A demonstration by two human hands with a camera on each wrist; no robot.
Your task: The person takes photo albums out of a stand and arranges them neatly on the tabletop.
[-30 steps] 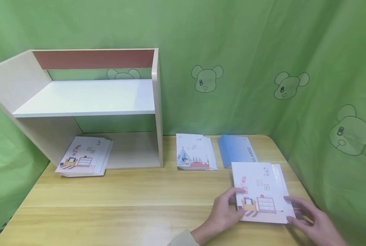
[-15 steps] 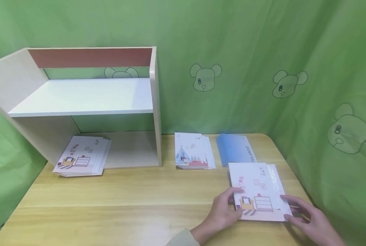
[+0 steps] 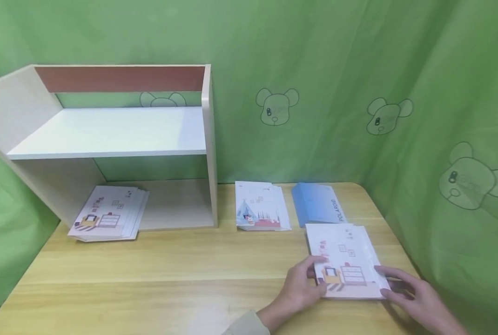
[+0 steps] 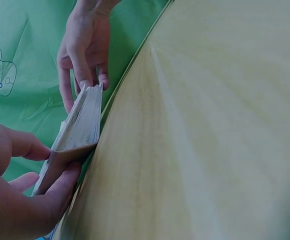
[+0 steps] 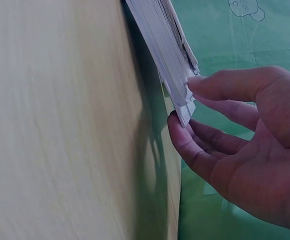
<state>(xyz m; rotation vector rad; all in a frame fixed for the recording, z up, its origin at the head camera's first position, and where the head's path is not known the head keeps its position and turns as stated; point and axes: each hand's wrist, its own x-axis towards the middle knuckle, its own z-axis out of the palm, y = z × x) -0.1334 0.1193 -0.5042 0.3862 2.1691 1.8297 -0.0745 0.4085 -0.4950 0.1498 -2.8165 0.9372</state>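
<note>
A thick white book [image 3: 343, 265] with a printed armchair and dresser on its cover lies between my two hands at the front right. My left hand [image 3: 301, 286] grips its left edge, thumb near the front corner. At the opposite edge, my right hand [image 3: 412, 293] pinches the book by its lower right side. The left wrist view shows the brown spine [image 4: 60, 160] between my left fingers and thumb. From the right wrist, the loose page edges [image 5: 157, 45] are seen slanting outward, close over the table.
Behind it lies a blue book [image 3: 318, 202] marked POLAROID, beside a white book [image 3: 257, 204] with a tent picture. A two-tier shelf [image 3: 106, 130] stands left, with another white book [image 3: 106, 211] in its lower level. Green curtain [image 3: 316, 46] borders the wooden table [image 3: 157, 279].
The held book has shifted slightly left and toward me, showing more of the blue book behind. Both hands keep their grip. The head view has drifted a little.
</note>
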